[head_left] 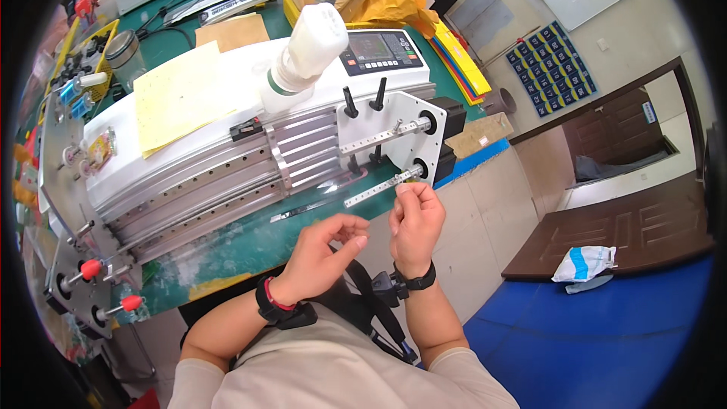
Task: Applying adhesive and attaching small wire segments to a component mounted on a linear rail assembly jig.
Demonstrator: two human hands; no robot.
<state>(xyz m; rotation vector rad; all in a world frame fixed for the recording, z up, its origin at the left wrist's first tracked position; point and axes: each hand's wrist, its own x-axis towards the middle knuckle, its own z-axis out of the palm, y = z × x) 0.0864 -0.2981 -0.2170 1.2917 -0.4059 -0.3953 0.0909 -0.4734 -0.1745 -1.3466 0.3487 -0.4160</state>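
A white machine (235, 91) with long metal rails lies across the bench. From its right end plate (362, 117) stick out two silver rods with marks along them, an upper rod (371, 138) and a lower rod (371, 195). Thumb and forefinger of my right hand (419, 220) pinch together at a small metal thumbscrew on the lower rod, mostly covering it. My left hand (322, 251) hovers in front of the bench edge, fingers loosely bent and thumb apart, holding nothing visible. A slim metal-tipped tool (303, 210) rests on the green mat near it.
A white bottle (307, 49) stands upside down on the machine, beside yellow paper sheets (182, 98) and a control panel (381, 53). Red-tipped spindles (91, 270) project at the left end. Black motors (447, 159) jut out right. A white-blue package (585, 263) lies beyond, lower right.
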